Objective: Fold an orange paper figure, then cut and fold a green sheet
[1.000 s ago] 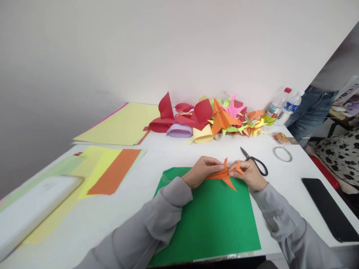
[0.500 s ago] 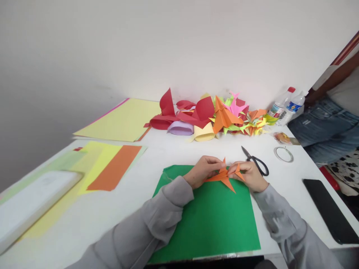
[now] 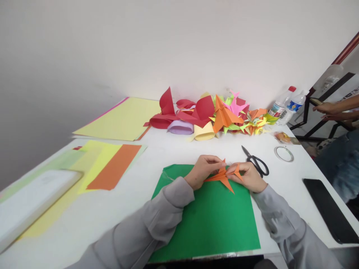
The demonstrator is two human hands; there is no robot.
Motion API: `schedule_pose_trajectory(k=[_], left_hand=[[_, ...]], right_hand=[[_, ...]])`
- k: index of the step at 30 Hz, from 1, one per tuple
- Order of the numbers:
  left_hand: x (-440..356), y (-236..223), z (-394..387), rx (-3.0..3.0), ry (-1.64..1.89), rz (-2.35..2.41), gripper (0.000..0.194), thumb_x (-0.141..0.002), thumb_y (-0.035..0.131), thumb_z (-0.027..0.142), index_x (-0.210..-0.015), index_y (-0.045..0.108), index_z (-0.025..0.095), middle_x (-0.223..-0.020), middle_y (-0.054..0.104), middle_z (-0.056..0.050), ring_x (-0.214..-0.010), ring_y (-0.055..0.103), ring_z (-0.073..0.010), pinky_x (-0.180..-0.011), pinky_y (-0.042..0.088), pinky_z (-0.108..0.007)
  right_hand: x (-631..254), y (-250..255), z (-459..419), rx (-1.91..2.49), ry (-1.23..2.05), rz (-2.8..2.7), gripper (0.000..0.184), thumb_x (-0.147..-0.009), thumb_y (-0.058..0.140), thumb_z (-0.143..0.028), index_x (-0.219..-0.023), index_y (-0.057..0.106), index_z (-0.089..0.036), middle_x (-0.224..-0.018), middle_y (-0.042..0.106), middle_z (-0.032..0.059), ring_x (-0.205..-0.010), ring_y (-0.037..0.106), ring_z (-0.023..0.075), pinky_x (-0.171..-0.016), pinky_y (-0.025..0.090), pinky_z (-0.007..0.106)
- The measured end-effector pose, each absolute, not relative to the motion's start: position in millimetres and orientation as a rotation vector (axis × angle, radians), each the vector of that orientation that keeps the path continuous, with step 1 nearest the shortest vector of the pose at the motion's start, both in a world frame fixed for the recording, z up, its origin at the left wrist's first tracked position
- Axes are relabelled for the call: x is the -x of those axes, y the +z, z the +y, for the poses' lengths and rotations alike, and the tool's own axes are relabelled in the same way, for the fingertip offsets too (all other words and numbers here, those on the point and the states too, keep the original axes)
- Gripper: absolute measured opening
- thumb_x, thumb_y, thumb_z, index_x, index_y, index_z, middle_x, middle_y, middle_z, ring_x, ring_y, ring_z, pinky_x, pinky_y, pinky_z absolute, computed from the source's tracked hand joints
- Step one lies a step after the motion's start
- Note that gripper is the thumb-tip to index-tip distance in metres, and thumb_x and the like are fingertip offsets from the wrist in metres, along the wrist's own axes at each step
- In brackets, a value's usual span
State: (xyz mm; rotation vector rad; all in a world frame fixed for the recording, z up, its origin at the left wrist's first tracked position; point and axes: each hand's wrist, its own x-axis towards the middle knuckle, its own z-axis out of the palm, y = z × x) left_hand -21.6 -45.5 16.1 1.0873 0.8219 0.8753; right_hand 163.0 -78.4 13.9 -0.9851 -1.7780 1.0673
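Left hand (image 3: 201, 172) pinches the orange plane (image 3: 224, 179), fingers nearly closed on it, and the right hand (image 3: 250, 177) nips its tail! Green sheet (image 3: 213, 224) below both hands, scissors (image 3: 263, 167) just beyond the right one.

Noted red-capped bottle (image 3: 277, 107) and white-capped bottle (image 3: 292, 107) behind tape roll (image 3: 286, 160), with small packet (image 3: 282, 137) in between. Logged flat black device (image 3: 331, 211) in front of tape roll, offset to its right. Recorded white oblong object (image 3: 39, 201), orange strip (image 3: 114, 168) and pale-yellow sheet (image 3: 120, 119) well left of tape roll.
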Motion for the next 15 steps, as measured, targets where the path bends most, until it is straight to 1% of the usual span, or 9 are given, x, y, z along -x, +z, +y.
schedule_pose_trajectory(k=[3,6,8,11,13,15], left_hand=[[22.3,14.5,-44.5,-1.070,0.870,0.797,0.026,-0.058,0.081,0.035,-0.058,0.069,0.013,-0.053,0.053,0.002,-0.050,0.042,-0.0072,-0.050,0.031,-0.022],[22.3,12.8,-43.4,-1.080,0.868,0.794,0.025,-0.059,0.081,0.035,-0.058,0.068,0.013,-0.052,0.053,0.002,-0.050,0.043,-0.0072,-0.050,0.031,-0.022],[21.7,11.9,-42.9,-1.070,0.873,0.807,0.026,-0.059,0.082,0.035,-0.064,0.070,0.013,-0.053,0.055,0.002,-0.048,0.043,-0.0067,-0.049,0.032,-0.022],[20.9,11.3,-42.0,-1.031,0.905,0.820,0.030,-0.057,0.084,0.035,-0.076,0.073,0.014,-0.068,0.064,-0.001,-0.051,0.049,-0.0073,-0.052,0.038,-0.023],[21.2,11.7,-41.5,-1.028,0.920,0.819,0.032,-0.057,0.084,0.036,-0.078,0.074,0.014,-0.075,0.066,-0.004,-0.056,0.054,-0.0091,-0.054,0.042,-0.025],[22.2,13.0,-41.3,-1.071,0.914,0.828,0.033,-0.058,0.083,0.037,-0.079,0.075,0.013,-0.072,0.066,-0.004,-0.057,0.054,-0.0099,-0.055,0.043,-0.025]], right_hand=[[-164.3,10.9,-77.3,0.938,1.063,-1.797,0.012,-0.076,0.072,-0.029,-0.076,0.073,-0.017,-0.077,0.073,0.0074,-0.069,0.066,0.0160,-0.067,0.054,0.028],[-165.1,9.6,-77.1,0.932,1.064,-1.802,0.011,-0.076,0.072,-0.028,-0.076,0.073,-0.017,-0.078,0.072,0.0073,-0.069,0.066,0.0156,-0.067,0.054,0.027],[-165.5,9.5,-77.3,0.947,1.064,-1.803,0.012,-0.077,0.072,-0.029,-0.077,0.072,-0.017,-0.078,0.072,0.0074,-0.069,0.066,0.0156,-0.066,0.054,0.027],[-165.6,10.1,-77.9,0.966,1.066,-1.811,0.015,-0.077,0.072,-0.032,-0.077,0.072,-0.017,-0.077,0.072,0.0071,-0.068,0.066,0.0156,-0.066,0.054,0.027],[-165.4,10.6,-78.1,0.966,1.062,-1.818,0.015,-0.076,0.073,-0.032,-0.076,0.072,-0.017,-0.077,0.072,0.0070,-0.068,0.066,0.0157,-0.065,0.054,0.027],[-165.2,11.0,-78.2,0.965,1.058,-1.827,0.014,-0.076,0.073,-0.031,-0.075,0.072,-0.017,-0.076,0.072,0.0070,-0.067,0.065,0.0156,-0.065,0.053,0.027]])
